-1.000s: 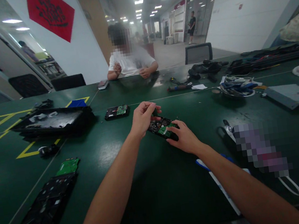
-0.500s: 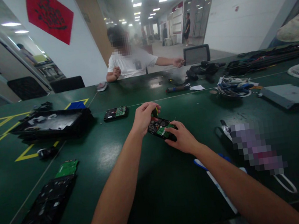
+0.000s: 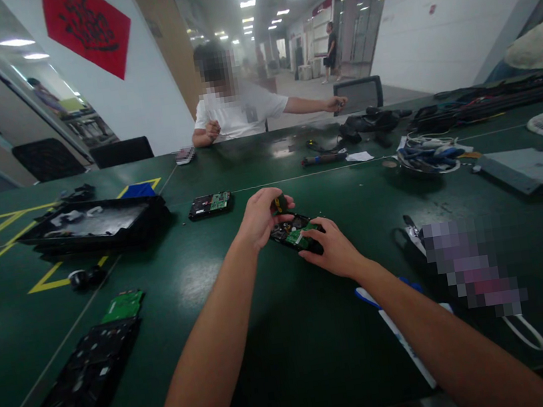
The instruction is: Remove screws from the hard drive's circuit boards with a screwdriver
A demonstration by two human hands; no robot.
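A hard drive (image 3: 286, 231) with a green circuit board lies on the table in front of me, slightly tilted in view. My left hand (image 3: 264, 216) is closed around the black and yellow handle of a screwdriver (image 3: 279, 204), held upright over the drive's far left part. Its tip is hidden. My right hand (image 3: 333, 245) grips the drive's right end, thumb on the near side and fingers across the board. Beyond my left hand lies a second hard drive (image 3: 210, 205), board side up.
Black drive parts (image 3: 86, 374) lie at the near left, behind them a black tray (image 3: 97, 221). To the right are a bowl of cables (image 3: 429, 156), a grey metal box (image 3: 532, 167) and a blurred pouch (image 3: 469, 263). A person (image 3: 233, 114) sits opposite.
My left fingers have shifted on the screwdriver handle, so more of it shows. The right hand still holds the drive. The person opposite has stretched an arm further right.
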